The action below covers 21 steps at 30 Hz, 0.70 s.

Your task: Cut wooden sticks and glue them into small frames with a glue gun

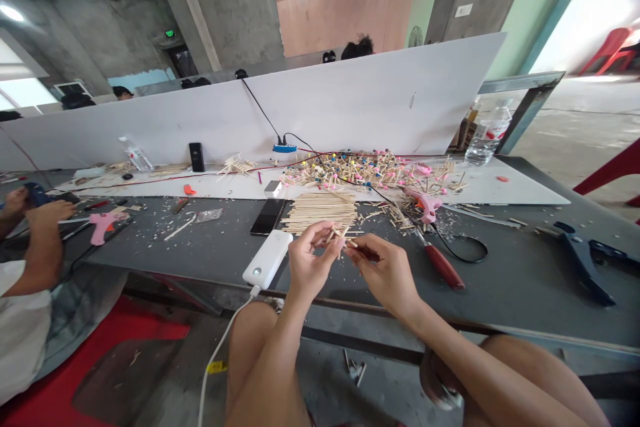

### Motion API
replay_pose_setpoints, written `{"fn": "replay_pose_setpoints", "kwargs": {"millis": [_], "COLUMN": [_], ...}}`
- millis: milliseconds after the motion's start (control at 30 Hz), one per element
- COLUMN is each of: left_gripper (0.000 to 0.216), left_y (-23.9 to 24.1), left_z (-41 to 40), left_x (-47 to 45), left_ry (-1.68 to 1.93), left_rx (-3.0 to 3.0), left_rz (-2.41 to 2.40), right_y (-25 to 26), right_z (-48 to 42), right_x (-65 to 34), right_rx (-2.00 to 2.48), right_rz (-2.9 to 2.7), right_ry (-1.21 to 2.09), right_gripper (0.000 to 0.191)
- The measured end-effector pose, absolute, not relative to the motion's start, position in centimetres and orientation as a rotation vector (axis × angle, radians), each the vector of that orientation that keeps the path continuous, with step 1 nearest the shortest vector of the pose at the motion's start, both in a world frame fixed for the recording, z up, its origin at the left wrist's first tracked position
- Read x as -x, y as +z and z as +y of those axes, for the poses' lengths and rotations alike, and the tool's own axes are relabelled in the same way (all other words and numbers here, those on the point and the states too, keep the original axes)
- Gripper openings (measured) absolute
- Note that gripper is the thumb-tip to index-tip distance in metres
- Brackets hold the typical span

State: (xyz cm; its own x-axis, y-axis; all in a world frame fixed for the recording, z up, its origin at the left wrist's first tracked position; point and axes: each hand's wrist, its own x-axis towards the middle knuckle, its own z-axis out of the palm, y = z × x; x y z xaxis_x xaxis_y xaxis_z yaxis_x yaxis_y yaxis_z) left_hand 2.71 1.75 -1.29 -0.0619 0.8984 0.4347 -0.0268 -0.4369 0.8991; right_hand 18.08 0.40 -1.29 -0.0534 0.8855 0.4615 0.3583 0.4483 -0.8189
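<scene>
The left hand (311, 260) and right hand (383, 277) pinch thin wooden sticks (341, 237) (pale, straight, crossed), a white power bank (267, 258) just left, a stick bundle (320, 210) ahead.

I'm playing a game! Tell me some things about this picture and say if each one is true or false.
The left hand and right hand both pinch small wooden sticks. True.

A white power bank lies on the grey table beside the left hand. True.

The right hand holds the pink glue gun. False: the glue gun lies apart from the hands, farther away.

The bundle of loose sticks sits inside a metal box. False: it lies straight on the table.

A red-handled tool lies to the right of the right hand. True.
</scene>
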Motion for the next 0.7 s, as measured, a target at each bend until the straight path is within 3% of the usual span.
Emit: {"fn": "replay_pose_setpoints", "kwargs": {"millis": [700], "left_gripper": [0.037], "left_y": [-1.22], "left_z": [1.59], "left_x": [-2.76], "left_ry": [1.614], "left_rx": [-1.474], "left_rz": [1.019], "right_y": [-1.26], "right_z": [0.41], "right_x": [-18.09], "right_rx": [1.088], "right_rz": [-1.669], "right_ry": [0.558], "right_gripper": [0.019]}}
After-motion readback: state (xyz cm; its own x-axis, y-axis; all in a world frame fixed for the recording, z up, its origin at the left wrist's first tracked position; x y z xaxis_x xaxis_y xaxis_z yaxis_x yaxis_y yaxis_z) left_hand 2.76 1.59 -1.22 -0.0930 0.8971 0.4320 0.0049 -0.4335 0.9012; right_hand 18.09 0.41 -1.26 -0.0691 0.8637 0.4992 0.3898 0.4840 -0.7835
